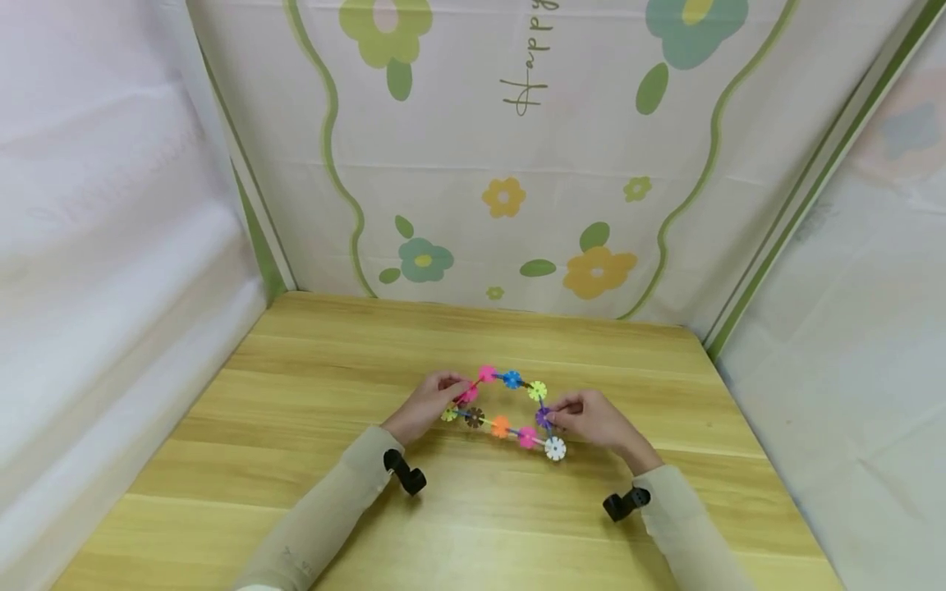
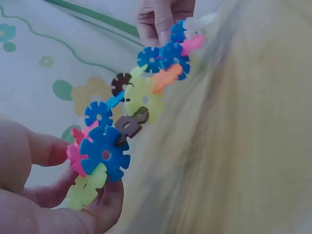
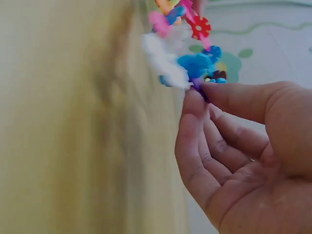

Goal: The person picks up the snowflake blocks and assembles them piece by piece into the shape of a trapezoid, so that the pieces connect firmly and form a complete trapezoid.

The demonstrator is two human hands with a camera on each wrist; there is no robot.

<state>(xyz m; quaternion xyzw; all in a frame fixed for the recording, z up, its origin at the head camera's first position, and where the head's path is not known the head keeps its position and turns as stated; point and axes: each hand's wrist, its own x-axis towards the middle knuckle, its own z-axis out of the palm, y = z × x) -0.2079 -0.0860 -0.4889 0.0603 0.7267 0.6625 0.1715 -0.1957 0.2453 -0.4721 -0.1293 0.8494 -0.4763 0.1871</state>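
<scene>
A closed loop of notched plastic snowflake discs, linked by slotting into each other, is held up over the table by both hands. My left hand (image 1: 431, 405) pinches its left end at a pink disc (image 1: 469, 393), with the yellow-green disc (image 2: 87, 187) and a blue disc (image 2: 114, 165) close by its fingers in the left wrist view. On the opposite side, my right hand (image 1: 594, 419) grips a purple disc (image 1: 543, 417) between thumb and forefinger. Beside that hand, a white disc (image 1: 555, 448) forms the near right corner. An orange disc (image 1: 500, 427) sits along the near side.
Beneath is a wood-grain table (image 1: 310, 353). A white cloth backdrop (image 1: 443, 156) printed with flowers rises behind its far edge, and pale cloth walls stand at left and right. Each sleeve carries a black wrist camera (image 1: 405, 473).
</scene>
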